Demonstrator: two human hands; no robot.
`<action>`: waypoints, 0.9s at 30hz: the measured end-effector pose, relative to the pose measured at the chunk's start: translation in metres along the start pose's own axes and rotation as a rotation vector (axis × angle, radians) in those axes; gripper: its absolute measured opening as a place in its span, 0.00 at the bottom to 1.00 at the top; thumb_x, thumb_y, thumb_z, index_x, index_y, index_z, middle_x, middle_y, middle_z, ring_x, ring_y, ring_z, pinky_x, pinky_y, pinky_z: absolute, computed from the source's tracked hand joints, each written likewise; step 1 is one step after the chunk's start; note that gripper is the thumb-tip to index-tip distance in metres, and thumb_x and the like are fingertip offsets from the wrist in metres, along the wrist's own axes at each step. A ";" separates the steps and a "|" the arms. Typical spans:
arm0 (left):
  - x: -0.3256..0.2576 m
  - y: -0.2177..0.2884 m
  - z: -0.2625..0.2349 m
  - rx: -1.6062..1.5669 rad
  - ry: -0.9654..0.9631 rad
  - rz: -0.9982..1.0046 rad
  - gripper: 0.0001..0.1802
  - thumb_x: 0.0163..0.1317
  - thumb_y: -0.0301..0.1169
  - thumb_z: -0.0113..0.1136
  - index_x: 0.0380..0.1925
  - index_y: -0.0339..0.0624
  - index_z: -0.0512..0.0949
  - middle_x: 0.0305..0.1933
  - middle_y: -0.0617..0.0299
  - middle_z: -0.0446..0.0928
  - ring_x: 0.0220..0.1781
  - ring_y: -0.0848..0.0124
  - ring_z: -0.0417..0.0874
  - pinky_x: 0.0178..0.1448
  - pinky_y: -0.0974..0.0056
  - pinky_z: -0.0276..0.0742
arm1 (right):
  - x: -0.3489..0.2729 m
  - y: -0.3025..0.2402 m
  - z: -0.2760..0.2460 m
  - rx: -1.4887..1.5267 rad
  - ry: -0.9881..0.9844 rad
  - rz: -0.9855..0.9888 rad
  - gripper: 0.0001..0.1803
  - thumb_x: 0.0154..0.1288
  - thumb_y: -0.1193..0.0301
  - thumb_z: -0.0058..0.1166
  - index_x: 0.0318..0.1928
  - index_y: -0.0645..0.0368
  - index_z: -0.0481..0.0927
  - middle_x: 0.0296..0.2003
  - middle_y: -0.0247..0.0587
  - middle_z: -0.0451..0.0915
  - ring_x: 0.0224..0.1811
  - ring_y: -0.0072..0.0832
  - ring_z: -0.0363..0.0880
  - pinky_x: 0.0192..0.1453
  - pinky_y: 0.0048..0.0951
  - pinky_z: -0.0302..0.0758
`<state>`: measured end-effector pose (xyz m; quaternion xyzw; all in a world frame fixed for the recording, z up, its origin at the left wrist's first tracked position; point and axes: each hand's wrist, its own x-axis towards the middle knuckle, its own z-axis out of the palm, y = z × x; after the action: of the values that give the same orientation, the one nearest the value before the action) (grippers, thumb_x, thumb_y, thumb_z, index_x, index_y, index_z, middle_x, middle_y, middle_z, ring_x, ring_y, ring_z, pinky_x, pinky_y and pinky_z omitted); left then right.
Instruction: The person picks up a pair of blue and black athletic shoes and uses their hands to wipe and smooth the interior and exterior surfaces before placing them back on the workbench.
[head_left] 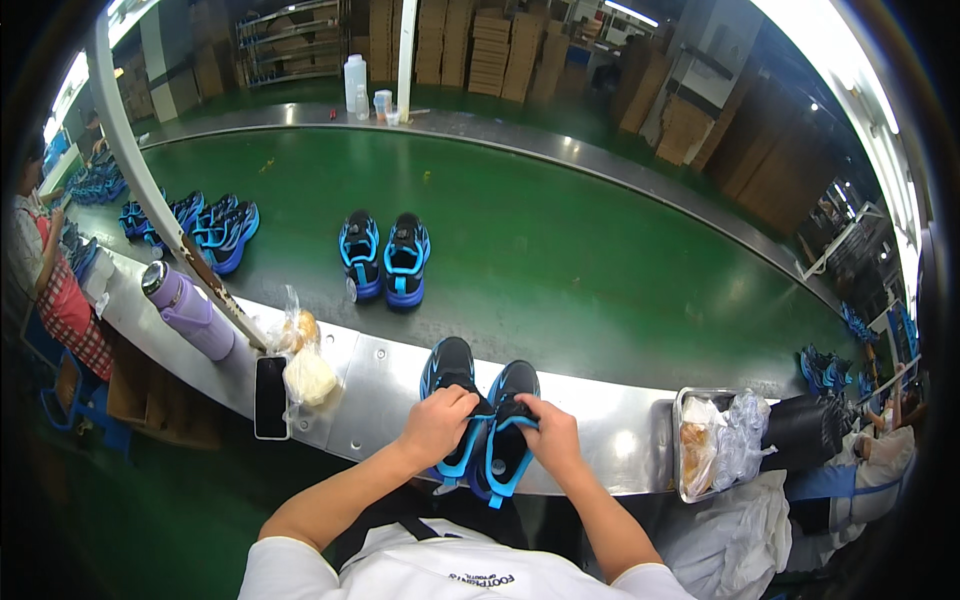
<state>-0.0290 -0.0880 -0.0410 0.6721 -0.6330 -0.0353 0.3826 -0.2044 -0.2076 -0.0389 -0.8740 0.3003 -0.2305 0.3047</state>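
A pair of black sneakers with bright blue trim stands side by side on the metal ledge before me, toes pointing away. My left hand point(438, 424) is closed at the tongue and lacing of the left sneaker point(452, 362), covering part of its opening. With thumb and fingers my right hand point(548, 432) pinches the tongue or collar edge of the right sneaker point(517, 381). What exactly lies between the fingertips is partly hidden. Beyond them, a second pair of blue-and-black sneakers point(405, 262) rests on the green belt.
Left along the ledge are a purple bottle point(190, 312), a phone point(271, 397) and bagged food point(309, 375). A metal tray point(686, 490) with plastic-wrapped food sits right. More sneakers point(228, 235) lie on the belt by a white post point(135, 170). A co-worker point(65, 290) stands far left.
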 end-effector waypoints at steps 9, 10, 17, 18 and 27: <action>0.004 0.003 0.000 -0.013 -0.076 -0.098 0.25 0.42 0.18 0.58 0.44 0.50 0.80 0.43 0.56 0.74 0.44 0.53 0.78 0.46 0.55 0.76 | 0.008 -0.022 -0.015 -0.088 0.008 -0.042 0.28 0.43 0.81 0.63 0.50 0.52 0.79 0.39 0.42 0.76 0.42 0.44 0.75 0.47 0.39 0.74; 0.003 0.003 0.000 -0.042 -0.068 -0.105 0.23 0.42 0.17 0.57 0.41 0.49 0.81 0.44 0.55 0.74 0.45 0.53 0.77 0.48 0.56 0.75 | 0.001 -0.018 -0.010 -0.028 0.017 -0.038 0.28 0.42 0.81 0.62 0.49 0.52 0.79 0.39 0.42 0.76 0.42 0.44 0.75 0.47 0.39 0.74; -0.001 0.003 0.000 -0.092 -0.023 -0.088 0.16 0.41 0.16 0.53 0.29 0.46 0.81 0.41 0.64 0.78 0.39 0.59 0.74 0.42 0.61 0.73 | -0.003 -0.007 -0.007 -0.026 0.058 -0.075 0.21 0.46 0.83 0.59 0.44 0.54 0.80 0.38 0.42 0.81 0.41 0.44 0.80 0.45 0.37 0.77; -0.005 0.001 -0.002 -0.112 -0.037 -0.079 0.15 0.41 0.16 0.53 0.29 0.46 0.81 0.41 0.64 0.78 0.39 0.59 0.74 0.42 0.61 0.72 | -0.005 -0.007 -0.008 -0.032 0.044 -0.073 0.21 0.47 0.82 0.59 0.44 0.54 0.80 0.37 0.42 0.81 0.40 0.43 0.80 0.44 0.36 0.77; -0.014 -0.008 -0.003 -0.212 -0.103 -0.145 0.18 0.36 0.14 0.45 0.25 0.44 0.78 0.45 0.63 0.78 0.43 0.58 0.71 0.49 0.61 0.68 | -0.021 -0.032 0.005 -0.146 0.032 -0.088 0.24 0.46 0.83 0.58 0.47 0.49 0.81 0.49 0.47 0.75 0.49 0.45 0.76 0.48 0.39 0.77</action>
<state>-0.0238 -0.0756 -0.0494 0.6691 -0.5943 -0.1643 0.4149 -0.2046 -0.1711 -0.0253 -0.9024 0.2826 -0.2349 0.2249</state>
